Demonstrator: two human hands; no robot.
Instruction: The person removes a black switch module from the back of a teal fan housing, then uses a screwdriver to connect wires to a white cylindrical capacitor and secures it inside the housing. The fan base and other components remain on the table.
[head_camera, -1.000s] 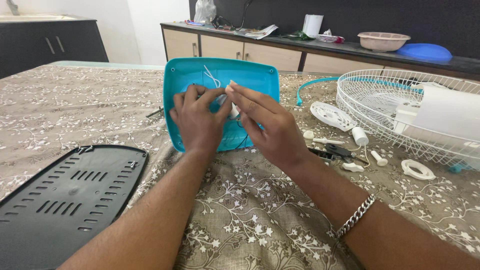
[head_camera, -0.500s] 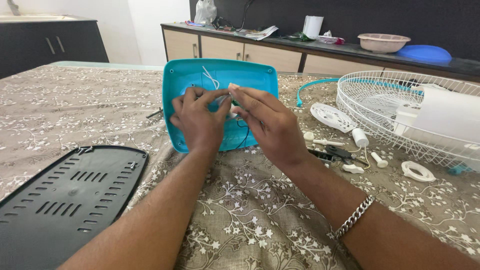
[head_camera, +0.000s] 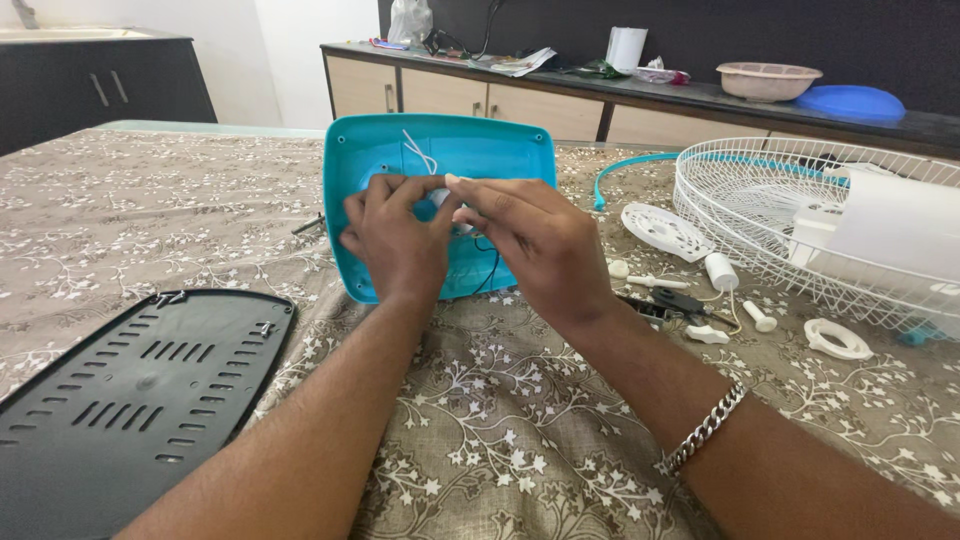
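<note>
table: covered with a brown floral cloth (head_camera: 520, 430), everything below sits on it
black panel: vented black plastic cover (head_camera: 120, 400), flat at near left, well apart from the hands
fan guard: white wire grille (head_camera: 780, 210) at right, lying flat, with a white fan body (head_camera: 890, 225) resting on it
teal housing: teal plastic base shell (head_camera: 500, 160), rounded rectangle, open side up, centre of table, straight ahead of the person; white wires show inside near its top edge
left hand: left hand (head_camera: 395, 240) over the middle of the teal housing, fingers curled, tips pinched on something small inside; what it is can't be made out
right hand: right hand (head_camera: 535, 245) just beside the left, touching it at the fingertips, fingers bent together over the same spot; grip contents hidden. Chain bracelet (head_camera: 705, 430) on that wrist
white disc: slotted white round plate (head_camera: 665, 230) between the housing and the fan guard
black wire: thin black lead (head_camera: 490, 272) runs out from under the right hand across the housing
small parts: white ring (head_camera: 838, 340), white knob (head_camera: 720, 270), white pegs (head_camera: 760, 317) scattered near the right forearm
counter: behind, with a pink bowl (head_camera: 768, 80) and a blue lid (head_camera: 850, 100)
</note>
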